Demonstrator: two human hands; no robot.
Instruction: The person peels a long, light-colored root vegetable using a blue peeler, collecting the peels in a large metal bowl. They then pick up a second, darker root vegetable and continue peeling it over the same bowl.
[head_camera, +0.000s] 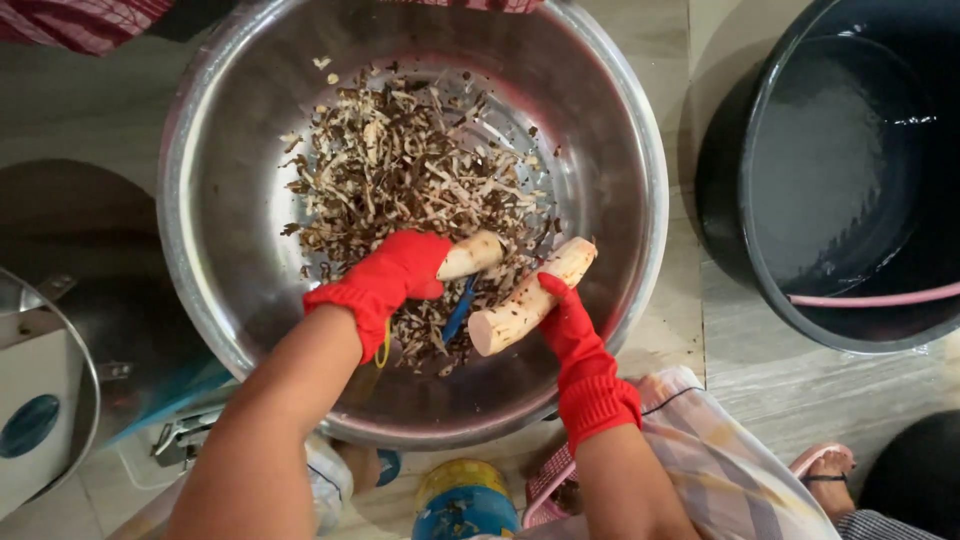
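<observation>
Two red-gloved hands, the left (385, 280) and the right (575, 345). Two pale peeled root pieces, a short one (470, 256) and a longer one (530, 298). One steel basin (200, 220) of peelings, one black tub (730, 180), one blue peeler (460, 310).

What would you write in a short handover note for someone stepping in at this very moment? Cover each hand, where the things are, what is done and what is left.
Left hand, red-gloved, grips one pale peeled root piece and a blue-handled peeler.
Right hand, red-gloved, holds a longer root, mostly peeled.
Both are over the steel bowl, which holds a heap of brown peelings.
A black tub of water stands to the right.
Done: much peeling, judging by the heap.
Left: cannot tell; no unpeeled roots show.
</observation>
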